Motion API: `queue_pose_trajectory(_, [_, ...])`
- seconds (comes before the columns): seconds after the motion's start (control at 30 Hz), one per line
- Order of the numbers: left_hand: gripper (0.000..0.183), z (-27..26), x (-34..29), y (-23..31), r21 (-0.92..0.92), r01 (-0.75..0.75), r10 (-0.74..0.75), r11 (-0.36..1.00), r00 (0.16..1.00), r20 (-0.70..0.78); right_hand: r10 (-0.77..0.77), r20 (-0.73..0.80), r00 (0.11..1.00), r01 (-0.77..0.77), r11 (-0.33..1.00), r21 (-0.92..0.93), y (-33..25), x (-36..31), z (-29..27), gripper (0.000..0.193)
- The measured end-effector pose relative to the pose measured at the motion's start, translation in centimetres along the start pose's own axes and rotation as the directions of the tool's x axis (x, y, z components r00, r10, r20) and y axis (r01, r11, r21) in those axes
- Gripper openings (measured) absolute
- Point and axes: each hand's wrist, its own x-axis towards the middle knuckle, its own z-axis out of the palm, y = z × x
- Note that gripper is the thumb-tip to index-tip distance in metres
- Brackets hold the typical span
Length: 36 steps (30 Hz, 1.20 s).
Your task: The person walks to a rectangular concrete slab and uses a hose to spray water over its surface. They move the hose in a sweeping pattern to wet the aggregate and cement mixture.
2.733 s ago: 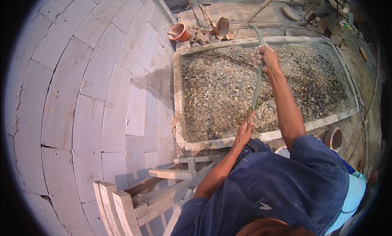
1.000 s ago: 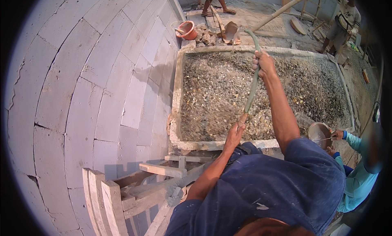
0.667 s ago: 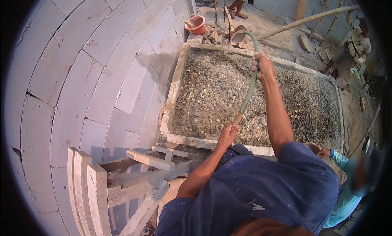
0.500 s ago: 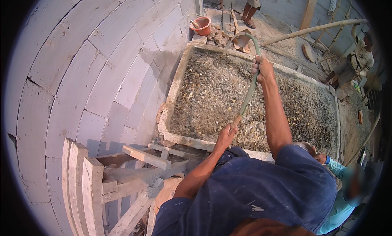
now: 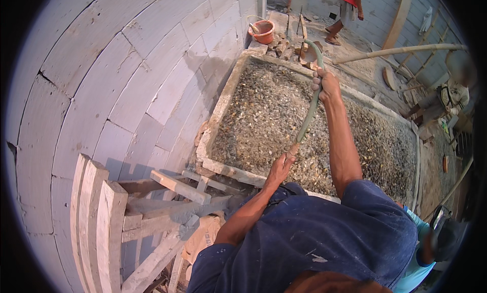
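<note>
A green hose [image 5: 310, 115] runs upward between my two hands and bends over at its far end, above the far edge of a trough. My right hand [image 5: 327, 85] is closed around its upper part, arm stretched forward. Lower down, near my waist, my left hand [image 5: 280, 168] grips the hose's lower end; part of that grip is hidden by the fingers. Beneath the hose lies the wide rectangular trough, its pale rim [image 5: 233, 171] around a bed of wet-looking gravel [image 5: 258, 115]. Whether water leaves the hose now is too faint to tell.
A grey block wall [image 5: 122, 85] rises at left, with a wooden frame [image 5: 109, 232] below it. An orange bucket [image 5: 262, 33] and broken bricks sit behind the trough. Bamboo poles [image 5: 401, 50] slant at right. Three other people stand around: far back, right, and lower right.
The surroundings have shifted slightly as my head moved. The far person has turned and stepped right. The person in light blue has moved lower. Both my hands keep their grip on the hose.
</note>
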Motion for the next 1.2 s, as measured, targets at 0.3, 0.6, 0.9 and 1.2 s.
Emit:
queue_pose_trajectory(0.3, [0.049, -0.7, -0.1, -0.7, 0.083, 0.017, -0.013, 0.996, 0.999, -0.048, 0.04, 0.07, 0.997, -0.04, 0.999, -0.005, 0.2, -0.3, 2.1, 0.01])
queue_pose_trajectory(0.6, [0.05, -2.0, -0.5, 1.4, -0.027, -0.041, 0.038, 0.999, 0.994, -0.098, 0.025, 0.111, 0.993, -0.019, 0.999, -0.051, -0.2, -1.1, 4.7, 0.007])
queue_pose_trajectory(0.9, [0.05, -2.2, 0.1, 0.2, 0.0, -0.028, 0.028, 1.0, 0.992, -0.123, 0.007, 0.138, 0.99, -0.003, 1.0, -0.031, 0.2, -0.5, 5.5, 0.01])
queue_pose_trajectory(1.2, [0.055, -1.5, 0.3, -0.9, 0.041, -0.06, 0.064, 0.997, 0.994, -0.091, -0.019, 0.07, 0.997, 0.019, 1.0, 0.003, -0.6, -1.2, 3.6, 0.013])
